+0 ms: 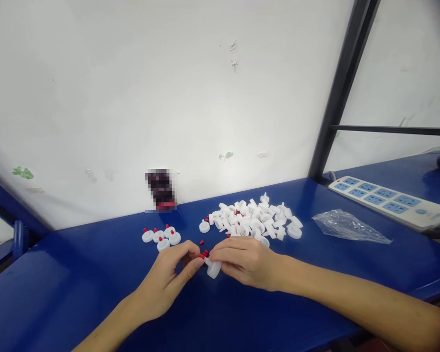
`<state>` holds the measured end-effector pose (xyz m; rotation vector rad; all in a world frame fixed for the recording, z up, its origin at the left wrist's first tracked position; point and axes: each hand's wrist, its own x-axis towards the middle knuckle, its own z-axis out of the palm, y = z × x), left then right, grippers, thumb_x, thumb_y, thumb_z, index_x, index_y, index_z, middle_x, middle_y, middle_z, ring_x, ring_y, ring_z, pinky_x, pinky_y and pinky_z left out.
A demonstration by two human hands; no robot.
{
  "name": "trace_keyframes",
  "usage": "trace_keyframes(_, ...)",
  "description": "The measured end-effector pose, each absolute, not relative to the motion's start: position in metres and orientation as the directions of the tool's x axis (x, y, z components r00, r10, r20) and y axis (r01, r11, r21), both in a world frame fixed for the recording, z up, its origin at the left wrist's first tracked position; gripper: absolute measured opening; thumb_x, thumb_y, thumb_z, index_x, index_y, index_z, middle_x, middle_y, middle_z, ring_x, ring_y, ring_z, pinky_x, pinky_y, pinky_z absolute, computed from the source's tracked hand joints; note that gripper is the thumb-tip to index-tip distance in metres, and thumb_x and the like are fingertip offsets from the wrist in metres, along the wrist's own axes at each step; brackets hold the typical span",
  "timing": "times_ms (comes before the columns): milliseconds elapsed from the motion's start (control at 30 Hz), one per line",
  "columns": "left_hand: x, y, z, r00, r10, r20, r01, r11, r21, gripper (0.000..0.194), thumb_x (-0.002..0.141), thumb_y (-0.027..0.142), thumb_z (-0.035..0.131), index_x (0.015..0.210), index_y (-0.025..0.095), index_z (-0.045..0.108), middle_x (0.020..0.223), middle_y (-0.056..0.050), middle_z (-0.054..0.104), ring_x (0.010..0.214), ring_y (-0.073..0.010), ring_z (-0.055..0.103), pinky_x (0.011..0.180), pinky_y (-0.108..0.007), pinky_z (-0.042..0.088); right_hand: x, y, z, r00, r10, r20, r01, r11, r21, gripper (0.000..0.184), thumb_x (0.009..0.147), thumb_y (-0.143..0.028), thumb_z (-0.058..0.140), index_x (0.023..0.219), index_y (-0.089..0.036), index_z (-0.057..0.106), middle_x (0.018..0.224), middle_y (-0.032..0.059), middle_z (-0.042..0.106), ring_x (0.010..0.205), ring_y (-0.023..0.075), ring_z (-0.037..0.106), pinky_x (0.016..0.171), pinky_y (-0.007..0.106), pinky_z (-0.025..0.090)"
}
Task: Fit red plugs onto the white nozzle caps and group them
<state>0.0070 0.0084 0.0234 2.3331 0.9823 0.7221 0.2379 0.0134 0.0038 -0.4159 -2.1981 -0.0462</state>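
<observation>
My right hand point(242, 259) grips a white plastic cap with a thin spout point(214, 270), its spout pointing left. At the spout's end, the thumb and forefinger of my left hand point(172, 274) pinch a small red tip point(202, 256). Whether the tip sits on the spout or only touches it I cannot tell. A few loose red tips point(201, 242) lie just behind my fingers. To the left stand several white caps with red tips on their spouts point(163, 243). Behind my right hand spreads a heap of white caps and pieces point(256, 217), with some red tips among them.
A blurred dark object point(161, 188) leans against the white wall at the back of the blue table point(95, 274). On the right lie a clear plastic bag point(348, 226) and a white power strip with blue sockets point(388, 200). A black metal post point(337, 98) rises beside them.
</observation>
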Motion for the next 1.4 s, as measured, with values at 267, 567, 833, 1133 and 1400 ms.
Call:
trace_keyframes(267,0.003,0.006,0.034,0.784,0.584,0.212,0.457,-0.773,0.440,0.028,0.106,0.028,0.030,0.085,0.020,0.047,0.076,0.001,0.051,0.065,-0.0142,0.046,0.063,-0.026,0.042,0.244,0.015,0.013,-0.684,0.284,0.672,0.181,0.959,-0.220,0.021,0.098,-0.012,0.047,0.108,-0.012,0.066,0.100,0.0101,0.074,0.092,0.0173,0.070,0.081,0.029,0.058)
trace_keyframes(567,-0.007,0.021,0.042,0.858,0.431,0.281,0.395,-0.901,0.178,0.025,0.104,0.020,0.026,0.084,0.020,0.041,0.079,-0.001,0.048,0.067,-0.0170,0.043,0.062,-0.028,0.036,0.241,0.021,0.039,-0.696,0.636,0.334,0.245,0.647,-0.722,0.019,0.090,-0.016,0.064,0.108,-0.018,0.071,0.096,0.0030,0.075,0.084,0.0149,0.070,0.075,0.025,0.055)
trace_keyframes(833,-0.046,0.041,0.035,0.793,0.584,0.173,0.598,-0.801,-0.041,0.023,0.093,0.017,0.037,0.071,0.019,0.043,0.078,-0.004,0.051,0.069,-0.0188,0.048,0.063,-0.032,0.034,0.225,0.082,0.042,-0.743,0.624,0.242,0.637,0.770,-0.031,0.042,0.092,-0.024,0.062,0.134,-0.017,0.057,0.124,0.0130,0.061,0.106,0.0256,0.060,0.090,0.039,0.048)
trace_keyframes(1133,-0.058,0.053,0.023,0.679,0.705,0.205,0.732,-0.670,-0.123,0.023,0.088,0.025,0.046,0.065,0.021,0.042,0.066,-0.001,0.056,0.061,-0.0192,0.052,0.056,-0.031,0.030,0.208,0.106,0.030,-0.720,0.642,0.262,0.672,0.740,0.033,0.019,0.097,-0.017,0.052,0.093,-0.014,0.071,0.090,0.0110,0.070,0.092,0.0248,0.059,0.079,0.034,0.041)
trace_keyframes(1400,-0.059,0.050,0.022,0.582,0.703,0.408,0.777,-0.628,-0.027,0.027,0.089,0.035,0.051,0.111,0.021,0.053,0.090,-0.004,0.069,0.076,-0.0234,0.065,0.066,-0.032,0.043,0.204,0.079,0.052,-0.746,0.592,0.305,0.541,0.806,-0.240,0.016,0.095,-0.027,0.059,0.092,-0.017,0.071,0.091,0.0043,0.072,0.079,0.0168,0.063,0.067,0.027,0.042)
